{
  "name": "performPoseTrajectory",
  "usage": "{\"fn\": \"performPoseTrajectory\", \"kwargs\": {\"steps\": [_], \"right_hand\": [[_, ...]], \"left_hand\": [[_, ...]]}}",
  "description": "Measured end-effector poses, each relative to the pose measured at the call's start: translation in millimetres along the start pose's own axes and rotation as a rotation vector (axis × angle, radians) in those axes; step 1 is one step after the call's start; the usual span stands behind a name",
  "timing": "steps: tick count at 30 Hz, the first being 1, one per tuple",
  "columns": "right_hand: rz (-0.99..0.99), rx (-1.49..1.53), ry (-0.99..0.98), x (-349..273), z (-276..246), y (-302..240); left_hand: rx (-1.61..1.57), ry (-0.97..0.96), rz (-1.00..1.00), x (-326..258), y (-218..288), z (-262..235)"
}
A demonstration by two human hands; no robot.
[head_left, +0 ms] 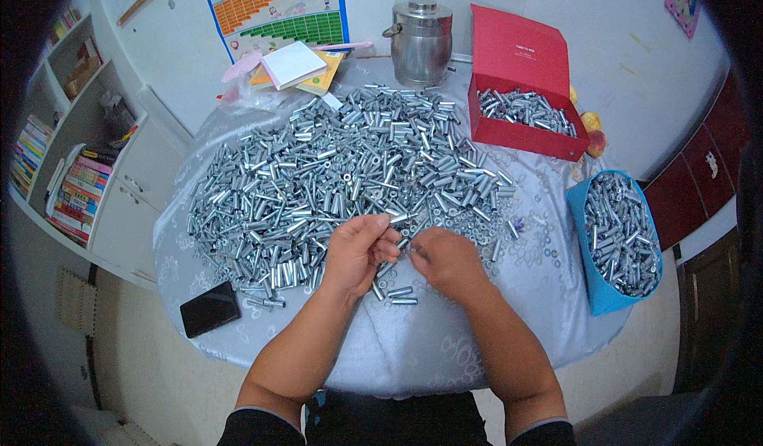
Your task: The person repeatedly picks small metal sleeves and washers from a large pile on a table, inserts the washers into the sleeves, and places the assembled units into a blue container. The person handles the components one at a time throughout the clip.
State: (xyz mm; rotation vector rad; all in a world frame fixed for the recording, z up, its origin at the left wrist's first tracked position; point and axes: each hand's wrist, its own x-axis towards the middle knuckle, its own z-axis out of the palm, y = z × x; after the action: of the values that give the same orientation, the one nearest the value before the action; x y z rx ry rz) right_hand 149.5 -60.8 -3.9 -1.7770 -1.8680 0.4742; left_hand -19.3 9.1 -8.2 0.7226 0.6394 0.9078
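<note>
Two bare hands are hovering close together at the near side of a broad heap of metal parts (373, 164), and I'm watching them from afar through the head view. I'm judging the step in hand to be fingertip work on very small pieces, perhaps picking or joining; I'm not seeing enough to choose. The next move is probably calling for a steady left hand (354, 252) and a fine pinch from the right hand (451, 262). The left is facing its palm inward, thumb uppermost, fingers curling loosely below. The right is showing me its back, fingers bending down and pointing toward the left ones. Whether either set of fingers is gripping anything, I cannot tell. Both forearms are slanting in over the front edge of the table (397, 349). The heap is spreading from near the far edge toward the front, with a few loose tubes (403, 296) lying just before the hands. Toward the right edge, a red box (517, 134) and a blue bin (586, 259) are holding more parts; a dark flat device (210, 309) is lying by the front-left edge.
</note>
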Motion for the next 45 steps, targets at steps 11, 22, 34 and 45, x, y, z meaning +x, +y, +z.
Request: {"fn": "performPoseTrajectory", "kwargs": {"steps": [11,22,34,45], "right_hand": [[0.218,0.897,0.379,3,-5,0],[0.106,0.973,0.362,1,-6,-3],[0.195,0.862,0.291,-1,-10,-5],[0.125,0.959,0.235,0,-13,-5]], "left_hand": [[0.039,-0.018,-0.003,-3,0,2],[0.057,-0.058,0.008,-2,-2,2],[0.095,-0.059,0.020,-3,-1,3],[0.056,-0.083,0.001,-3,0,1]]}}
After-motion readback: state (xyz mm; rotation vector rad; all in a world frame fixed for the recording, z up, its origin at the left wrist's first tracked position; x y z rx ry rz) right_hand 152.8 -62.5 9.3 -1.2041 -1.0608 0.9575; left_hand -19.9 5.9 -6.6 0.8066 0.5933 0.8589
